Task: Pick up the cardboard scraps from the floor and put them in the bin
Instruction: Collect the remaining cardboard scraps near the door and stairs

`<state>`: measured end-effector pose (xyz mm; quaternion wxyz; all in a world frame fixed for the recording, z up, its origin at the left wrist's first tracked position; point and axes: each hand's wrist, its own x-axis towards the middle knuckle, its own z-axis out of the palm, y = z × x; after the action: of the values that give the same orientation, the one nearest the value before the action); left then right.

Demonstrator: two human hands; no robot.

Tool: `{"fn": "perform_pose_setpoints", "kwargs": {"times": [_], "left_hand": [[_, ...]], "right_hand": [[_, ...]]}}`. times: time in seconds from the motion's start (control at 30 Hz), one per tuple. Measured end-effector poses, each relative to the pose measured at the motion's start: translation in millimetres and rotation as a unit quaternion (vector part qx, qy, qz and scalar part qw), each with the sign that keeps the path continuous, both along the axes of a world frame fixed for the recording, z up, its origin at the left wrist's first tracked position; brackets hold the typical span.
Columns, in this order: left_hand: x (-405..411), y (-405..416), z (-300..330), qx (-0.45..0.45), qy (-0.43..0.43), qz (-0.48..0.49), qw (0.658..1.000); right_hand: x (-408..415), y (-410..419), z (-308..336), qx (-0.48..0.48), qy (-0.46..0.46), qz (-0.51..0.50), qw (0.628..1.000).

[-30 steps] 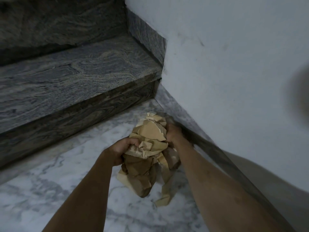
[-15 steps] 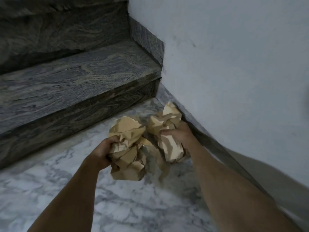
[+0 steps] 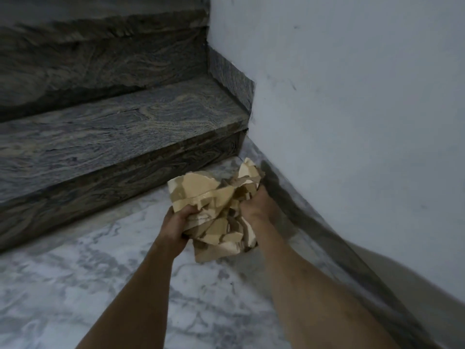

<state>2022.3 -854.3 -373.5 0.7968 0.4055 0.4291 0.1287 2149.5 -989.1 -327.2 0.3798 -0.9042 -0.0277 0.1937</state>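
Right now two bare hands are showing, one wad of cardboard scraps (image 3: 219, 212), two dark stone steps and one pale wall (image 3: 352, 96). How many separate scraps are making up the wad is not something the view is letting anyone count; the torn tan and cream pieces are overlapping and crumpled into a single mass.

The left hand (image 3: 176, 226) is sitting just left of centre in the frame, its fingers curling round the wad's left edge and gripping it. The right hand (image 3: 259, 207) is pressing in from the right, its fingers tucking into the folds and disappearing behind the cardboard, so it is clamping on the scraps too. The wad is lying between the two hands, bulging above them toward the lower step (image 3: 113, 137) and hanging below them toward the marble floor (image 3: 75, 285); whether its bottom corner is touching the floor is hard to tell.

Both forearms are running off the bottom edge of the frame. The upper step (image 3: 88, 59) is being cut off at the upper left. A dark skirting strip (image 3: 314, 222) along the foot of the wall is blurring toward the lower right.
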Motion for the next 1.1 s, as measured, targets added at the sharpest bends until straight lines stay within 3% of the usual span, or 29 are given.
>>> {"fn": "perform_pose_setpoints", "kwargs": {"times": [0.17, 0.37, 0.6, 0.87, 1.1], "left_hand": [[13, -18, 0, 0.002, -0.001, -0.049, 0.999], [11, -18, -14, -0.04, -0.012, -0.03, 0.999], [-27, -3, 66, -0.057, 0.046, 0.011, 0.997], [-86, 0, 257, -0.064, 0.08, 0.066, 0.993], [-118, -20, 463, -0.06, 0.045, 0.08, 0.994]], "right_hand": [[-10, 15, -7, -0.05, -0.081, -0.055, 0.994], [4, 17, -9, -0.061, -0.104, 0.03, 0.992], [13, -1, 49, -0.039, 0.018, 0.142, 0.989], [-8, -2, 243, 0.08, 0.183, 0.134, 0.971], [-35, 18, 464, 0.071, 0.234, 0.211, 0.946]]}}
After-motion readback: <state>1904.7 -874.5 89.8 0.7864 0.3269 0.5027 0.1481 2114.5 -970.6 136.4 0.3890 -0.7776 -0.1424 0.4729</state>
